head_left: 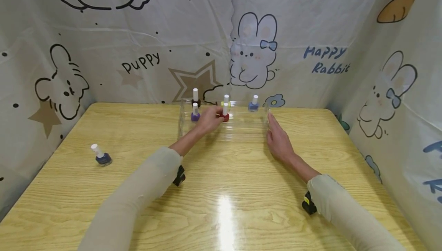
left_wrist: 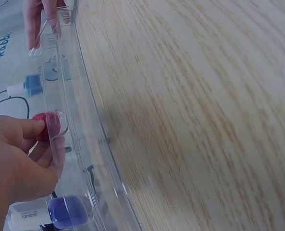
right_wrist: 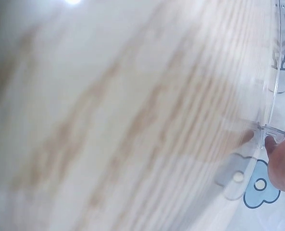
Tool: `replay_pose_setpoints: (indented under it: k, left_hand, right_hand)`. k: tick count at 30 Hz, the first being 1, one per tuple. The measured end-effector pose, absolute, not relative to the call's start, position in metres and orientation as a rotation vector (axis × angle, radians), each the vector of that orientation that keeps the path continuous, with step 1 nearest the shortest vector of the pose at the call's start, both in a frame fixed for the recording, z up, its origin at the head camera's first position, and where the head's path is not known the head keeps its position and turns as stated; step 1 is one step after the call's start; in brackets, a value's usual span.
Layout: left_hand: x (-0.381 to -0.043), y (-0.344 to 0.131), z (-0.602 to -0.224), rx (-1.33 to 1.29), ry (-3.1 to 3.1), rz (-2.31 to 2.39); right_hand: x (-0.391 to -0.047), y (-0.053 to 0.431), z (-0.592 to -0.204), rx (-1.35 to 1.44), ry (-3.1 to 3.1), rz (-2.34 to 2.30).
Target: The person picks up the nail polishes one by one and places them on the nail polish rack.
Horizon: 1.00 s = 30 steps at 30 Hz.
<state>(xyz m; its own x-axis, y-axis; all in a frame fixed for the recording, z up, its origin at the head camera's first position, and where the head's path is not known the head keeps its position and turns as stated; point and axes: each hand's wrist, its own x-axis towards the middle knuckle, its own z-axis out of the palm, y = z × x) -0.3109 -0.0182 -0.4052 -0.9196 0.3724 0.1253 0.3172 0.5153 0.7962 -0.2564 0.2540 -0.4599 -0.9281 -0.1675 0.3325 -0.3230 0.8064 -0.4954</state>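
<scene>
A clear tiered display rack (head_left: 241,132) stands at the back of the table. My left hand (head_left: 208,121) pinches a red nail polish bottle (left_wrist: 48,126) at the middle of its front tier, thumb on the near side. My right hand (head_left: 279,139) rests against the rack's right end, fingers extended along it. On the rack, a purple nail polish bottle (head_left: 195,117) stands front left, a black one (head_left: 195,101) behind it, a yellow one (head_left: 226,104) behind the red, partly hidden, and a blue one (head_left: 253,106) at the right.
A dark blue nail polish bottle (head_left: 103,159) with a white cap stands alone on the left of the wooden table (head_left: 207,205). Printed cloth (head_left: 193,36) hangs close behind the rack and along both sides.
</scene>
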Motion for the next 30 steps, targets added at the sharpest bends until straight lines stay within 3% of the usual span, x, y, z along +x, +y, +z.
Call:
replay_pose_setpoints:
  k: [30]
  left_hand:
    - [-0.304,-0.029,-0.399,0.579,2.747,1.34]
  right_hand:
    - [-0.256,0.255,-0.46,0.394,-2.714,0.802]
